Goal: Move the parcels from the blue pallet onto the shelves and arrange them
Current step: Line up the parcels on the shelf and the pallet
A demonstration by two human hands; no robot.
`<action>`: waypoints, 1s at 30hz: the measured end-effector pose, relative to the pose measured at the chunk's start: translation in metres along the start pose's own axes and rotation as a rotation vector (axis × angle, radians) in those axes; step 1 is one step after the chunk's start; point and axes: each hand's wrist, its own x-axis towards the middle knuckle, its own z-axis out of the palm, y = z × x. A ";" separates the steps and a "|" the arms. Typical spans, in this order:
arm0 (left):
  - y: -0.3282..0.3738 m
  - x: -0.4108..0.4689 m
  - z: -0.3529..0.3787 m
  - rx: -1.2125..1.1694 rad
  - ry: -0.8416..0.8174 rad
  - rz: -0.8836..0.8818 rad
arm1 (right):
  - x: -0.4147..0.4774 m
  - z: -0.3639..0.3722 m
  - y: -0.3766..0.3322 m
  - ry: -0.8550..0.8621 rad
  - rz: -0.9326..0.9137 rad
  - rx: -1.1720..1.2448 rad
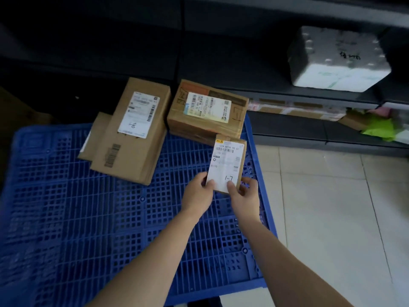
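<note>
While it was gripped at its near end by both hands, the small parcel [229, 160] was held over the right-hand part of the blue pallet [88, 207]. Its white label was turned upward, with a handwritten "1-7" legible close to the thumbs. The near left corner was gripped by the left hand [198, 196], whose thumb was pressed on the label while its other fingers were hidden beneath the carton. The near right corner was pinched by the right hand [245, 196], with the thumb laid flat on the label and the fingers curled round the side edge. Whether the parcel's far end was touching the pallet could not be told.

Just beyond it, a taped carton [205, 111] with a printed label on top was set at the pallet's far right corner. To its left, a long carton [132, 131] was laid flat, resting partly on a thinner flat carton [97, 138] that showed from under its left side.

Behind the pallet, dark shelves [309, 96] were ranged. A white foam box [336, 60], marked with dark writing on top, was stood on the upper board at the right. On the board below, blurred parcels and a bright green bag [380, 129] were lodged. Pale floor tiles [332, 207] were laid to the right of the pallet.
</note>
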 end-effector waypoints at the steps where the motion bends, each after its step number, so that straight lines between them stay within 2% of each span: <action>1: 0.003 -0.003 -0.012 -0.046 0.040 0.005 | -0.008 0.008 -0.009 0.004 -0.040 0.029; 6: 0.014 -0.016 -0.085 -0.196 0.202 0.095 | -0.041 0.061 -0.058 -0.047 -0.223 0.054; 11: 0.014 -0.016 -0.169 -0.018 0.442 0.260 | -0.060 0.119 -0.093 -0.130 -0.217 0.071; 14: -0.004 0.001 -0.216 0.102 0.584 0.214 | -0.069 0.145 -0.100 -0.165 -0.199 0.049; 16: -0.020 0.015 -0.240 0.145 0.585 0.115 | -0.073 0.159 -0.102 -0.183 -0.191 0.036; 20: -0.053 0.044 -0.264 0.109 0.453 -0.116 | -0.074 0.178 -0.100 -0.182 -0.183 0.023; 26: -0.073 0.070 -0.264 -0.115 0.328 -0.180 | -0.068 0.200 -0.097 -0.140 -0.157 -0.004; 30: -0.089 0.091 -0.265 -0.267 0.308 -0.317 | -0.069 0.208 -0.100 -0.142 -0.147 0.022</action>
